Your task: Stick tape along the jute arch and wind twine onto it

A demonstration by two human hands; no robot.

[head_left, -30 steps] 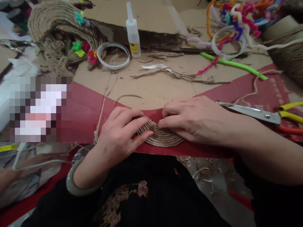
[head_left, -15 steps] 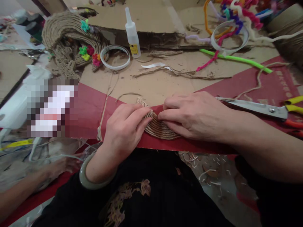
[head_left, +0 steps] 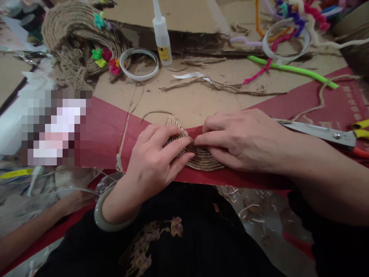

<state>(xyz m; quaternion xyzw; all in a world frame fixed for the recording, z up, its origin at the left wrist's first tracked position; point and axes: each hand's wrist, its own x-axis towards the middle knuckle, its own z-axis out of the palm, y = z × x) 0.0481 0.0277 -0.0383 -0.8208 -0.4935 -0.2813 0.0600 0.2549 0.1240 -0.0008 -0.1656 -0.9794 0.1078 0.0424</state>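
A curved piece of jute twine [head_left: 203, 161], made of several cords laid side by side, lies on the red cardboard near its front edge. My left hand [head_left: 158, 154] covers the left part of it, its fingers bent and closed against the cords. From the other side, my right hand [head_left: 233, 140] grips the twine piece, thumb and fingertips together along its upper edge. The fingertips of both hands nearly meet over the middle. Parts of the piece are hidden beneath the fingers.
Behind lie a glue bottle [head_left: 163, 42], a tape roll [head_left: 139, 64] and loose twine strands [head_left: 225, 86]. Scissors [head_left: 319, 132] rest at right below a green pipe cleaner [head_left: 296, 71]. A larger coiled twine piece [head_left: 66, 23] sits back left. Another person's arm [head_left: 43, 221] reaches in lower left.
My left fingers have slid slightly to the right along the twine piece, closer to my right fingertips. The view has shifted a little.
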